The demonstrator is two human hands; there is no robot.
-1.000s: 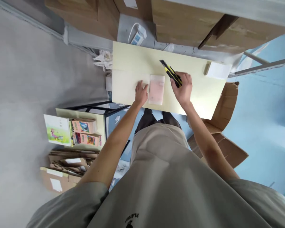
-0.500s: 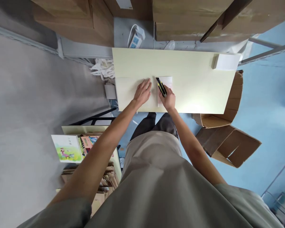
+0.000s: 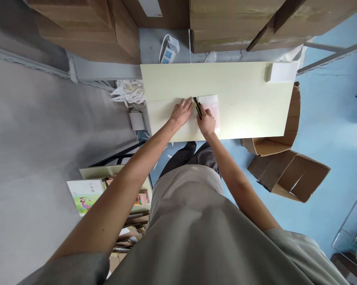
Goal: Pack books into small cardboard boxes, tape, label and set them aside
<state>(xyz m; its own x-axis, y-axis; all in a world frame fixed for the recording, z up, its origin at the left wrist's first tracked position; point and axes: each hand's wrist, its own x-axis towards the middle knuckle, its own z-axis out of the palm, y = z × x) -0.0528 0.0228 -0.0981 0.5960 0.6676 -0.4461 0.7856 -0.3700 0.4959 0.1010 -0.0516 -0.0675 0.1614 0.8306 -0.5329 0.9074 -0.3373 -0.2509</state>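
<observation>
A: Quick one: where's the cutter (image 3: 198, 109)?
B: In the R hand (image 3: 207, 123), fingers closed round its handle end. Tip's out front, pointing to the far edge & a bit L. Can't tell if it touches the desk (image 3: 249, 107).
A: And the L hand (image 3: 182, 112)?
B: Palm down on the desk, fingers stretched, slightly apart. Can't tell if anything thin is under them. Tip's just beside those fingertips, so L is nearer the tip, R has the handle.
A: Where's the pink-white booklet (image 3: 212, 103)?
B: Flat on the desk, R of the cutter, long axis running near-to-far, approx. in line w/ the handle. R hand overlaps its near L part; its R side shows.
A: Edges?
B: Near edge runs under the forearms, close to the booklet's near end. Far side, there's a wide strip of desk btwn the hands & the power strip (image 3: 168, 54), which is past the far edge w/ the stacked cartons (image 3: 234, 33).
A: Room to the R?
B: Lots: pale desktop runs on to the white box (image 3: 283, 73) at the far R corner. Open cartons (image 3: 288, 174) sit off the near R corner, lower down.
</observation>
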